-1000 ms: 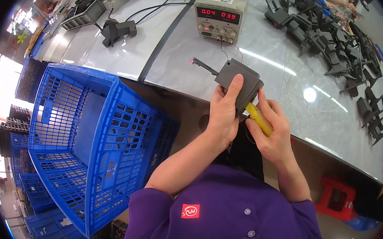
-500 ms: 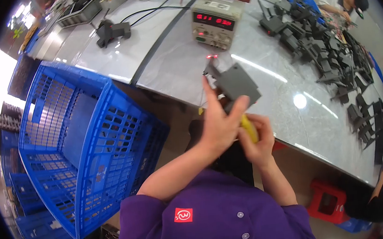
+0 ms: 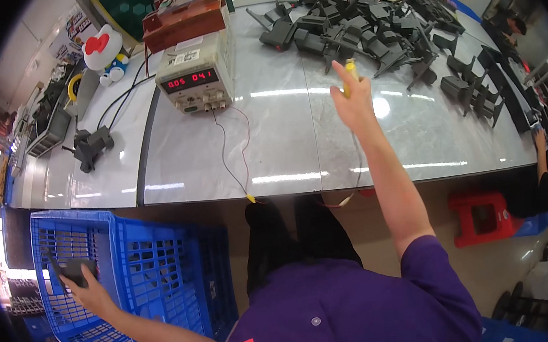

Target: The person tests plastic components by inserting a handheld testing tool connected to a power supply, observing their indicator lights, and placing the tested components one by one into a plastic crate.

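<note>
My left hand (image 3: 93, 298) reaches over the blue plastic crate (image 3: 117, 265), closed on a dark grey plastic housing (image 3: 72, 271) with an arm sticking out. Above the table my right hand (image 3: 354, 102) grips a yellow piece (image 3: 349, 70), partly hidden by the fingers, so its exact kind cannot be told. A thin cable (image 3: 357, 153) hangs below that hand toward the table edge. Just beyond its fingertips lies a pile of dark grey housings (image 3: 366, 30).
A bench power supply (image 3: 196, 79) with red digits stands on the table; its thin leads run to a yellow clip (image 3: 250, 199) at the edge. Another dark device (image 3: 92, 147) lies at left. A red stool (image 3: 483, 217) and a co-worker (image 3: 545, 178) are at right.
My hands have parted. The left carried the grey housing down left to the crate; the right moved with the yellow piece toward the pile. The view has turned, and the supply's digits differ.
</note>
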{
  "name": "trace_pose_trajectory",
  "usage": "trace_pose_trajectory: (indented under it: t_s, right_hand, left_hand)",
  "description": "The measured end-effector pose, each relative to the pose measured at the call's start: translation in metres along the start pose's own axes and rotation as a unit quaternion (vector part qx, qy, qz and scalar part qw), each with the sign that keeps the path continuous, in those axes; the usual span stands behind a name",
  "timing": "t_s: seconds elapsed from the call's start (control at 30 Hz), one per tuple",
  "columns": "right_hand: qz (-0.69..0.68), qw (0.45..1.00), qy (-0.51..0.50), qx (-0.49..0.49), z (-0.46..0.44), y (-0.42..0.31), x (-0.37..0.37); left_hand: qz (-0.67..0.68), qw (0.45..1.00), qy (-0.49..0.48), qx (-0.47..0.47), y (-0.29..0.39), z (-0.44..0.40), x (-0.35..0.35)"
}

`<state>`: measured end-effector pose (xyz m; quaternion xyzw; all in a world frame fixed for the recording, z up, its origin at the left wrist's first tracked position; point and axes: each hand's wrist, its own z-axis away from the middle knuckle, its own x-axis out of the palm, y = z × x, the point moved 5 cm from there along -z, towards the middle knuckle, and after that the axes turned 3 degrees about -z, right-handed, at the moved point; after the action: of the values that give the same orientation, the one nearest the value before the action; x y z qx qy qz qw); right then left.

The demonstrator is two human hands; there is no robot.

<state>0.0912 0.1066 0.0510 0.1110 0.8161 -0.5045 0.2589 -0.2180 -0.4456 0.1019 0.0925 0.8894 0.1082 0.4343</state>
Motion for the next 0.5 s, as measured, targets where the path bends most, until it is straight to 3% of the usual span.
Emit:
trace_pose_trajectory:
  t_s: [0.07, 0.17, 0.23, 0.33, 0.4, 0.5]
  right_hand:
    - [0.068, 0.996, 0.022, 0.06, -0.031, 0.035, 0.014]
    - [0.147, 0.982, 0.056, 0.104, -0.059, 0.059, 0.039]
    - [0.17, 0.977, 0.051, 0.116, -0.063, 0.052, 0.047]
    - [0.312, 0.94, 0.107, 0.084, -0.073, 0.05, 0.057]
    - [0.307, 0.945, 0.105, 0.045, -0.083, 0.058, 0.063]
    - [0.323, 0.944, 0.071, -0.005, -0.09, 0.077, 0.065]
  left_hand:
    - [-0.078, 0.987, -0.123, -0.07, -0.034, -0.001, 0.012]
    - [-0.064, 0.962, -0.244, -0.101, -0.067, 0.008, 0.037]
    - [-0.066, 0.944, -0.32, -0.043, -0.096, 0.005, 0.068]
    - [-0.112, 0.958, -0.266, -0.002, -0.062, 0.018, 0.046]
    - [-0.108, 0.959, -0.261, -0.012, -0.018, 0.024, 0.02]
    - [0.149, 0.975, -0.163, 0.007, 0.035, 0.03, -0.003]
